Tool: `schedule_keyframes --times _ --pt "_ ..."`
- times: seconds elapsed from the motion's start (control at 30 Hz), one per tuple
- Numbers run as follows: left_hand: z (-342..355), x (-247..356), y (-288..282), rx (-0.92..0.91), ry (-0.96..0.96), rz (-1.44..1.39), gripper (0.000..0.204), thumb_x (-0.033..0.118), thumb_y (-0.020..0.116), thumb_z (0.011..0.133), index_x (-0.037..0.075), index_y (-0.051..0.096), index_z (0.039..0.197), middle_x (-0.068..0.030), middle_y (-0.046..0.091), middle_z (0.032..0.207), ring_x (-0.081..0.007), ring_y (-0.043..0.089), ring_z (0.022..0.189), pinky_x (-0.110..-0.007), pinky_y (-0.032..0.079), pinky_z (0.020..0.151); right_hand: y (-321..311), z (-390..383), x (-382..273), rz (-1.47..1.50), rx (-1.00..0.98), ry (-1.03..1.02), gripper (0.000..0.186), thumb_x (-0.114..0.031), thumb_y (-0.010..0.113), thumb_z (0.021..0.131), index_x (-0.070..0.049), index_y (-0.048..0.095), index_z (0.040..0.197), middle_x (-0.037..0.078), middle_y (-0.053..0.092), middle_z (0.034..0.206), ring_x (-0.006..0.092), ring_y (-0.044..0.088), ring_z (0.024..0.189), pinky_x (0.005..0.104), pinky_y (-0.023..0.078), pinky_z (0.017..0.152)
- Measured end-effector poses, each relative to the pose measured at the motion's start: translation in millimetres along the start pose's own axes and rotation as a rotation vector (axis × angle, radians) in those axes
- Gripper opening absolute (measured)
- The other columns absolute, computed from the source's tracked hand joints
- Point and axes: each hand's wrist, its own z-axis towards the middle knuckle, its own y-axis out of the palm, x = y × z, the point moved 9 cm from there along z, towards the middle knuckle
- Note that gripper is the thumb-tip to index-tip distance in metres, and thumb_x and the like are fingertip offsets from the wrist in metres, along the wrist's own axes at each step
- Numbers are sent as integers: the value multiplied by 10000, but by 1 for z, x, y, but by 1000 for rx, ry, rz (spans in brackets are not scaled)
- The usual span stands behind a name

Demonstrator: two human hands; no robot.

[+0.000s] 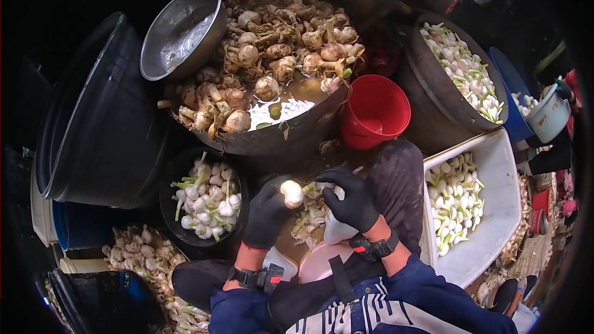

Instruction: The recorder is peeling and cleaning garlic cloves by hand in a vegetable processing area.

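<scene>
Holding a white bulb [292, 193] in the black-gloved left hand [263, 210], fingers wrapped narrowly round its left side. Facing it with the right hand [354, 201], also in black: fingers bent and parted, near the bulb but not touching. Hard to tell whether gripping anything there; too unclear to name the pale patch by the thumb. Sitting over loose peelings [307, 222], below and between both hands.

Just left of the left hand, next to a black bowl [242, 195] heaped with clean garlic [207, 201], partly green-stemmed. Past the right hand, beside a white tub [498, 204] with more white bulbs [455, 204].

Farther out, in front of a large vat [297, 128] piled with soiled bulbs [281, 68] in murky water, near a red bucket [374, 108] at its right. At its upper left, overlapping the rim, also seeing a metal bowl [185, 37].
</scene>
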Motion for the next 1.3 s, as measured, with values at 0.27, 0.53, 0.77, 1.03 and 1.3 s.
schedule_keyframes --times 0.27,0.53,0.77,1.03,1.3 --pt "-17 -38 36 18 -602 -774 487 114 610 854 -38 450 1287 -103 588 1042 -150 602 861 -283 521 715 22 -9 0 -4 -48 -32 206 -36 709 663 -36 671 865 126 641 829 304 613 766 366 491 682" --pt "-18 -33 35 -221 -761 -481 396 93 668 799 -18 562 1163 -91 651 881 -99 599 730 -258 501 662 27 -17 -11 -193 -22 -207 134 3 636 680 -38 571 790 128 580 750 325 575 695 399 459 610" --pt "-14 -21 34 -143 -324 -375 457 144 718 734 0 573 1143 -175 643 917 -152 620 728 -295 504 682 38 -25 16 -109 -68 -94 96 -1 591 713 -24 536 788 147 553 721 355 561 660 425 445 586" --pt "-12 -29 29 -19 -228 -110 460 115 697 749 -38 545 1155 -100 642 914 -153 627 825 -282 509 757 37 -19 28 163 -146 109 173 -60 674 739 -25 620 899 125 616 785 240 624 686 308 475 609" --pt "-20 -39 36 34 -460 -66 281 212 718 761 -6 646 923 -162 637 804 -247 632 720 -347 491 659 50 -38 46 -28 -4 117 78 8 598 748 -14 572 818 189 597 726 377 593 654 386 467 577"
